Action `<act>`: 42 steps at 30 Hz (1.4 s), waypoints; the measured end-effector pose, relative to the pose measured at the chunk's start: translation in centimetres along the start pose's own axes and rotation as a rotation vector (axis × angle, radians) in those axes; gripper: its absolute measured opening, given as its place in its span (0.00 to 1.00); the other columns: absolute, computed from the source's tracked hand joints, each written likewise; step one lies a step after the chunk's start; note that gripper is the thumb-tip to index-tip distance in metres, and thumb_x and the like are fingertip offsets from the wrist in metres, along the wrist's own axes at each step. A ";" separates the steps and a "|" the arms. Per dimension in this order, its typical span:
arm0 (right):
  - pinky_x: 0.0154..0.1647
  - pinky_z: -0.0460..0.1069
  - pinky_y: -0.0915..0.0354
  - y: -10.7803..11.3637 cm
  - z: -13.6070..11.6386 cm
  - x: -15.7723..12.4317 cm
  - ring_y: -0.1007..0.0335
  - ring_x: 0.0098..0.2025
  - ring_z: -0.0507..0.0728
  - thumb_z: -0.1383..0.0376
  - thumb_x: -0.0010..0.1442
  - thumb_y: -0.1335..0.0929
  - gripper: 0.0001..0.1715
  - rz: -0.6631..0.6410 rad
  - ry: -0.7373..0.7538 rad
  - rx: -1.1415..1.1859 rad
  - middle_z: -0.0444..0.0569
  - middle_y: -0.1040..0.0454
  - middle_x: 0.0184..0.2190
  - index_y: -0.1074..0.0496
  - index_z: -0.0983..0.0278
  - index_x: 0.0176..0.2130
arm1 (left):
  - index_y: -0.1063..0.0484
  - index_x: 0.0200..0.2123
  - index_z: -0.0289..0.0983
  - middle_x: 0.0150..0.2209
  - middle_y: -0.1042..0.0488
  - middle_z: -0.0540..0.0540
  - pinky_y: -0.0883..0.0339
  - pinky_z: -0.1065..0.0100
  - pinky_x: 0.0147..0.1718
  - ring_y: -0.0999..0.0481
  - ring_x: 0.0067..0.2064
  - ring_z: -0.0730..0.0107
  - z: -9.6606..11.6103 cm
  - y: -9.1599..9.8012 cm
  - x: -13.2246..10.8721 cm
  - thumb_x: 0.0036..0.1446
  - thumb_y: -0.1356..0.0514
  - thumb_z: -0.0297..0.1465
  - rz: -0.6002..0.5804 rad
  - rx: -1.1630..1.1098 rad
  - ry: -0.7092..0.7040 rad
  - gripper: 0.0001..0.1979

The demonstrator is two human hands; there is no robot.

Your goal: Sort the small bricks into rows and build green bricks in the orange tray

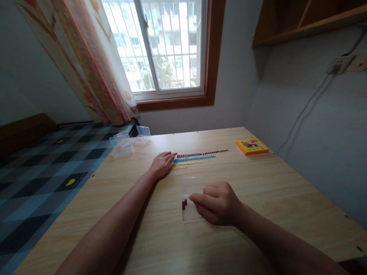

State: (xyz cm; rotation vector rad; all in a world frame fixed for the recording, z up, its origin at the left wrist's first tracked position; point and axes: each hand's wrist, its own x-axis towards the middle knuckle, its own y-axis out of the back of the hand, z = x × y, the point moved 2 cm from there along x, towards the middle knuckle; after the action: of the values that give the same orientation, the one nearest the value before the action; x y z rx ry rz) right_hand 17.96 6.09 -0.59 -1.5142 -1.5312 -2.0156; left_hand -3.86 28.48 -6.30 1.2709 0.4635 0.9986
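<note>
My right hand [219,202] is over a clear plastic case [187,217], thumb and forefinger pinched together; whatever may be between them is too small to make out. Inside the case, at its left side, sits a small cluster of dark brown pieces [184,205], close to the fingertips. Resting on the table, my left hand [163,164] has its fingers stretched out at the left ends of the rows of tiny pieces. Those rows are dark brown [202,154], blue [195,158], pale yellow [192,163] and yellow [180,168]. The left fingers partly cover the row ends.
Several open clear plastic boxes [123,145] stand at the table's far left corner. An orange and yellow box [252,146] lies at the right edge of the wooden table [160,244]. A bed with checked cover [37,172] adjoins the left side.
</note>
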 end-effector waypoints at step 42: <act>0.26 0.49 0.49 0.2 0.5 -0.6 0.42 0.21 0.50 0.69 0.65 0.35 0.09 0.050 0.006 0.073 0.40 0.34 0.19 0.24 0.64 0.40 | 0.21 0.41 0.35 0.43 0.21 0.41 0.25 0.65 0.40 0.21 0.43 0.62 2.5 2.6 -8.3 0.60 0.41 0.39 0.424 -0.468 0.274 0.15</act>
State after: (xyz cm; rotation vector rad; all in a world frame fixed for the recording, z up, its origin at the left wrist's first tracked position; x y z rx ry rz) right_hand 18.63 6.18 -0.96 -1.5017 -1.5316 -1.9135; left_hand -7.23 20.17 -5.06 0.8234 0.1472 1.5477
